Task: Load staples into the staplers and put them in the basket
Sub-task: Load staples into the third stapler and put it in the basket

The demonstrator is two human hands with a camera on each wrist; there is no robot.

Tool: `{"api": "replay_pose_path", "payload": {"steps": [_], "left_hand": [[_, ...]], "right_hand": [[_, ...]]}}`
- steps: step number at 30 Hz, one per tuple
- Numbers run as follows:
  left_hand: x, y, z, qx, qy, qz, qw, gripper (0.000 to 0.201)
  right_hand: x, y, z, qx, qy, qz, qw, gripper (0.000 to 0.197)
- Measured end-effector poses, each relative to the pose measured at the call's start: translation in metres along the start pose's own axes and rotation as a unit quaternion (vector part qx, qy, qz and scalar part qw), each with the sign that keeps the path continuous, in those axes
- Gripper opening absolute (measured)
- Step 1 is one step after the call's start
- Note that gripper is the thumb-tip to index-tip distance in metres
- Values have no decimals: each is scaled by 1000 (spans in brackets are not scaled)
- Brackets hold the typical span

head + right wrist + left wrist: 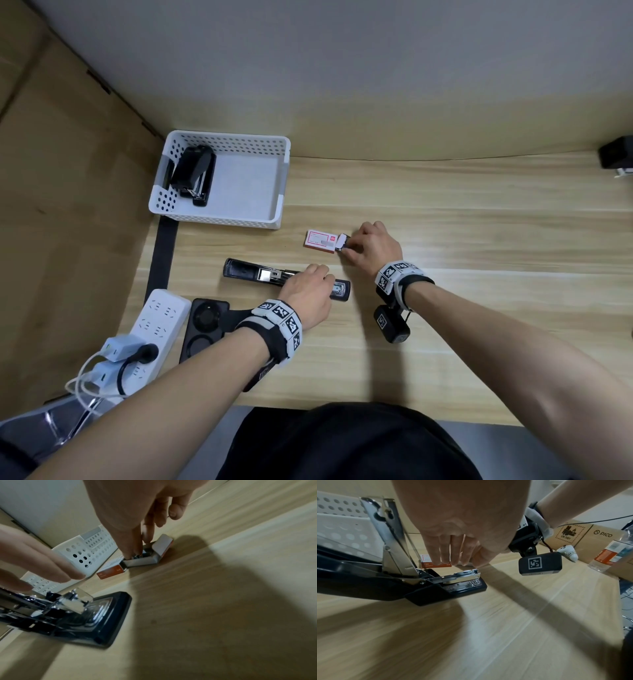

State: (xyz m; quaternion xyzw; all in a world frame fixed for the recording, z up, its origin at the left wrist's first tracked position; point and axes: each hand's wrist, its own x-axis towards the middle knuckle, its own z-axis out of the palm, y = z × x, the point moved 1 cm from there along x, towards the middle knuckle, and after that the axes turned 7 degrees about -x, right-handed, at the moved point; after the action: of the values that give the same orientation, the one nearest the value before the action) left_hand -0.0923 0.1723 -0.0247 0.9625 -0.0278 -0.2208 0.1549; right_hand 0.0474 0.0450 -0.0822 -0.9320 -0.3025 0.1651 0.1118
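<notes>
Head view, white basket [284,178] holding black stapler [193,174], staple box [320,241] open

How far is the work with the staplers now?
Done: one stapler lies in the basket. In hand: the second stapler lies open under the left hand; the right hand reaches into the staple box. Left: insert staples, close, basket it.

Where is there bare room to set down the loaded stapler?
In the basket, right of the closed stapler, the floor is bare. The desk right of the right hand is bare. Between staple box and open stapler it is crowded.
</notes>
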Motion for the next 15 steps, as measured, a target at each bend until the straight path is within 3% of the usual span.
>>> {"api": "replay_pose_path", "payload": {"steps": [15], "left_hand": [[-2,-8,2,3,-30,-22,999,33]], "right_hand": [[5,0,0,12,-11,0,1000,26]]}}
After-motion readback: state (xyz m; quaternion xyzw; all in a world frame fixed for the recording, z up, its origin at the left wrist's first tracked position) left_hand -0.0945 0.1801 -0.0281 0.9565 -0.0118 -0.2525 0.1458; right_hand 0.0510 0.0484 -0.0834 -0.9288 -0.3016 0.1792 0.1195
